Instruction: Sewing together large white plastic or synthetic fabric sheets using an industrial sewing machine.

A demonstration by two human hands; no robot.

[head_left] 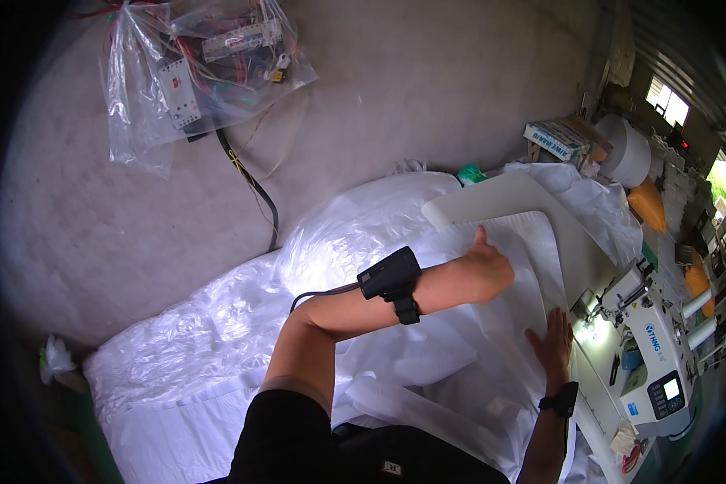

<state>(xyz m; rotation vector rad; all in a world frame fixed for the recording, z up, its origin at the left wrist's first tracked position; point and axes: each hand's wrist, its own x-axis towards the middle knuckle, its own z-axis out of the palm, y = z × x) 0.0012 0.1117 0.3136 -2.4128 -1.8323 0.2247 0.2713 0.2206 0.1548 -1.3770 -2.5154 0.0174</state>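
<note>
White sheet material (532,242) spreads in front of me, with a stitched-looking curved edge at its far right. Stretched across it, my left hand (487,268) rests on or just over the sheet. Its thumb points away from me, while the other fingers are hidden behind the hand. My right hand (553,343) lies flat with spread fingers at the sheet's right edge, beside the sewing machine (657,347). The machine's lamp lights the worktable (593,355) near its needle area. Each forearm wears a strapped black device.
Heaped clear plastic film (218,323) covers the left and middle. Wires and electrical parts in a plastic bag (210,73) hang on the wall. A pale panel (508,198), a box (557,140), a large white roll (623,152) and an orange bundle (647,206) sit far right.
</note>
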